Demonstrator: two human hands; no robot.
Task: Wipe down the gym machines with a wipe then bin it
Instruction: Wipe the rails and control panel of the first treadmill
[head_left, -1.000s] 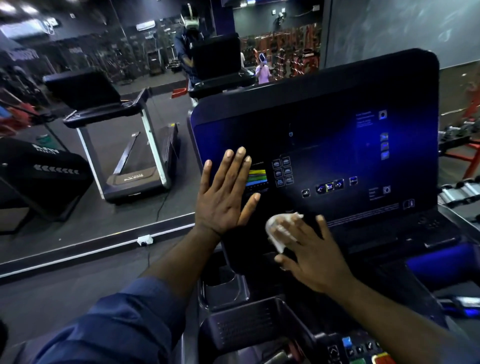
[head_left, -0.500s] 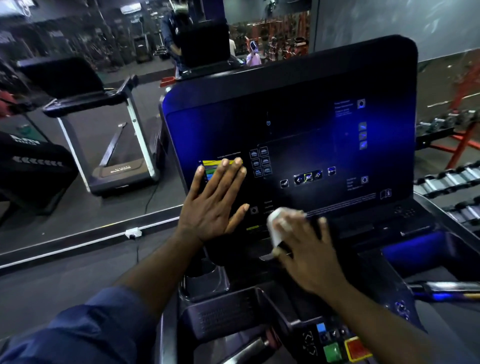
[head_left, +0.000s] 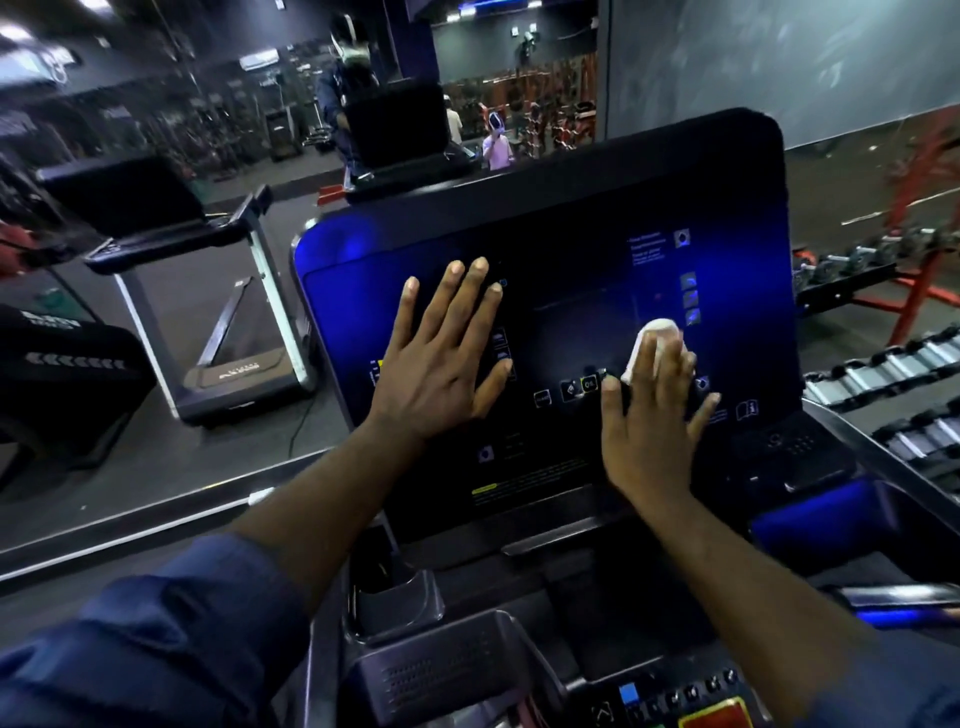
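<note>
A mirror (head_left: 156, 88) filled the wall ahead and to the left, reflecting a dim gym and a second treadmill (head_left: 234, 312). In front of it stood the console screen (head_left: 571, 249), dark with blue glare at its edges and small lit icons across its lower half. A rack of dumbbells (head_left: 883, 364) ran along the right side, behind the screen. Below the screen sat a cup holder (head_left: 395, 603) and, beside it, a ribbed tray (head_left: 441, 670).

A blue sleeve (head_left: 156, 649) covered the left forearm, rolled back from the wrist. The left hand (head_left: 441, 374) lay flat on the left part of the screen, fingers straight and slightly spread, holding nothing. The right hand (head_left: 649, 431) was on the right part of the screen, well apart from the left. Its fingers were straight and fanned, and the index and middle fingers pressed the wipe (head_left: 657, 338) against the glass. The wipe, white and bunched, showed above and between those fingertips, just left of a column of blue icons. A red button (head_left: 717, 714) sat at the bottom edge among smaller keys.
</note>
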